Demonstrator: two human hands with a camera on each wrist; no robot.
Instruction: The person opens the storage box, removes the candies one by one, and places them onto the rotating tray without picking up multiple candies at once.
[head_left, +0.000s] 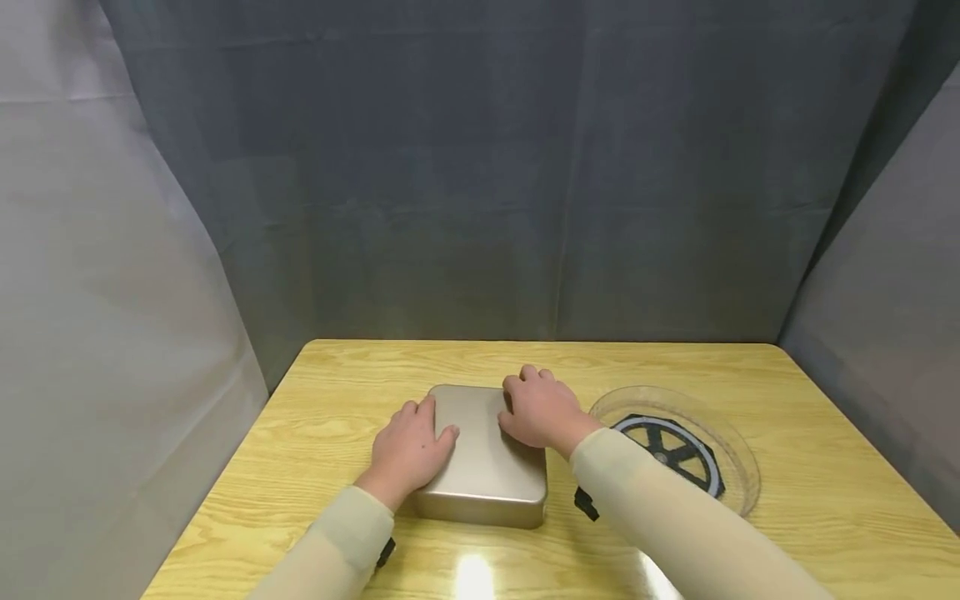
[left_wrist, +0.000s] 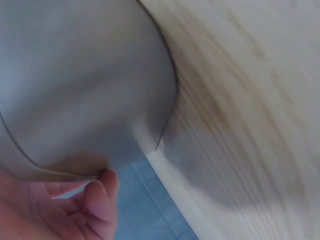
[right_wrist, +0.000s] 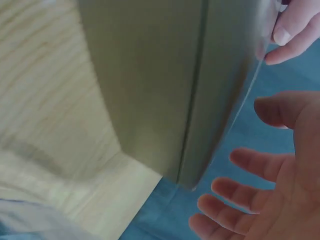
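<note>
A closed rectangular metal tin (head_left: 487,471) in dull champagne colour lies flat near the middle of the table. At its left side my left hand (head_left: 411,450) holds the edge, thumb over the top and fingers along the side. The left wrist view shows those fingers (left_wrist: 100,200) curled against the tin's (left_wrist: 90,85) edge. My right hand (head_left: 543,412) is over the right part of the tin. In the right wrist view that hand (right_wrist: 295,190) has loosely spread fingers and a gap to the tin (right_wrist: 150,85), whose lid seam shows as a dark line.
Right of the tin a round, clear shallow dish (head_left: 738,467) stands on the wood-grain table (head_left: 810,450), partly behind my right forearm. A dark spoked wheel (head_left: 660,458) with a pale ring shows within it. Grey cloth (head_left: 450,183) hangs behind the table.
</note>
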